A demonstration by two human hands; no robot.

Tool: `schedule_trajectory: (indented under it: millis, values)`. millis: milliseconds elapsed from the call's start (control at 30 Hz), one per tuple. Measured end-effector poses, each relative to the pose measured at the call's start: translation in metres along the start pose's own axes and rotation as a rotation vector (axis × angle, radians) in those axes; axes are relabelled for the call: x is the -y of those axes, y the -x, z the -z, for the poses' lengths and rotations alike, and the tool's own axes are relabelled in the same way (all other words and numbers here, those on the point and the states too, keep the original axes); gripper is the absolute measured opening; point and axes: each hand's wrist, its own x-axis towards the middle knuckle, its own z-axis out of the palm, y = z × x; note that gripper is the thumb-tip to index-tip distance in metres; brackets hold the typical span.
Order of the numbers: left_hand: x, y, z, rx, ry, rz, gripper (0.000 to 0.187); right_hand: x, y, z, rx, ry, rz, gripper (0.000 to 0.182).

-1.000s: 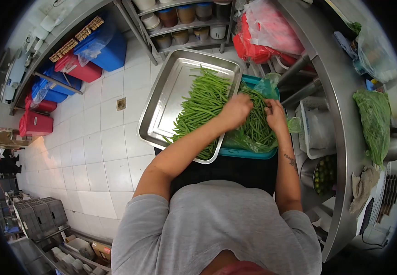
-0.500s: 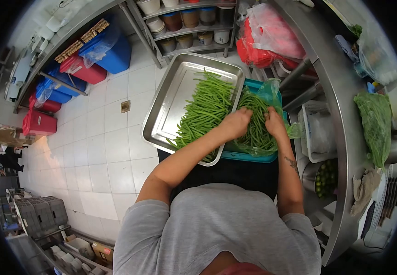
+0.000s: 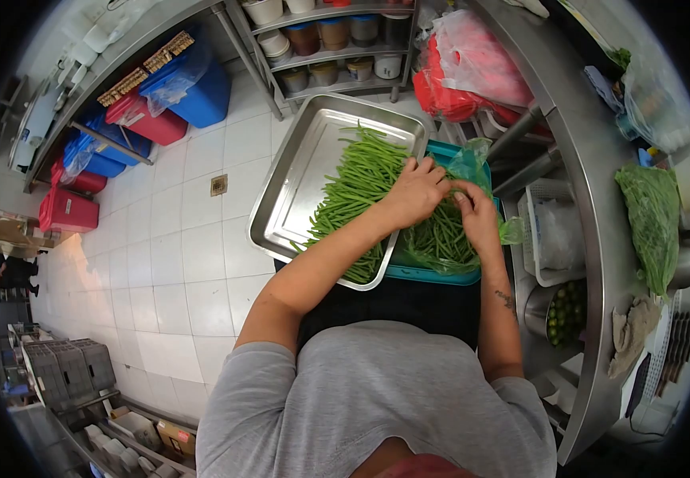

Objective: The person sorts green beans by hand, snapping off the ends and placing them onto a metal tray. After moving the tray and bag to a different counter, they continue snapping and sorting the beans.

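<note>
My left hand is over the right rim of a large metal tray, its fingers bent and the fingertips near those of my other hand. My right hand is pinched, thumb against fingers, above a green plastic bag. Whatever lies between the fingers of either hand is too small or hidden to name. Long green beans lie heaped in the tray's right half. More green beans fill the open plastic bag, which sits in a teal tray partly under the metal one.
A steel counter runs along the right, with a bag of leafy greens and a cloth on it. Below are a white basket and a pot of small green fruit. Shelved containers and blue bins stand ahead.
My left hand has moved up and slightly left from the bag toward the tray rim. My right hand has turned inward, bringing its fingertips close to the left hand.
</note>
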Motion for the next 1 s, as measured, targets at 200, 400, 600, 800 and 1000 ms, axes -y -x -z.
schedule_trajectory:
  millis: [200, 400, 600, 800, 1000]
  values:
    - [0.017, 0.014, -0.009, -0.042, 0.455, 0.257, 0.009, -0.004, -0.016, 0.0, 0.018, -0.195, -0.092, 0.021]
    - [-0.004, 0.012, -0.011, 0.111, 1.055, 0.749, 0.013, -0.01, -0.024, -0.031, -0.133, -0.14, 0.076, 0.02]
    - [0.004, 0.028, 0.002, -0.257, 0.968, 0.824, 0.017, 0.007, -0.023, -0.031, -0.419, -0.271, 0.013, 0.017]
    - [-0.026, 0.037, -0.001, -0.284, 0.905, 0.885, 0.025, 0.039, -0.007, -0.07, -0.001, -0.576, -0.263, 0.022]
    - [-0.013, 0.054, 0.026, 0.054, 0.456, 0.63, 0.02, 0.021, -0.014, -0.063, 0.16, -0.51, -0.209, 0.018]
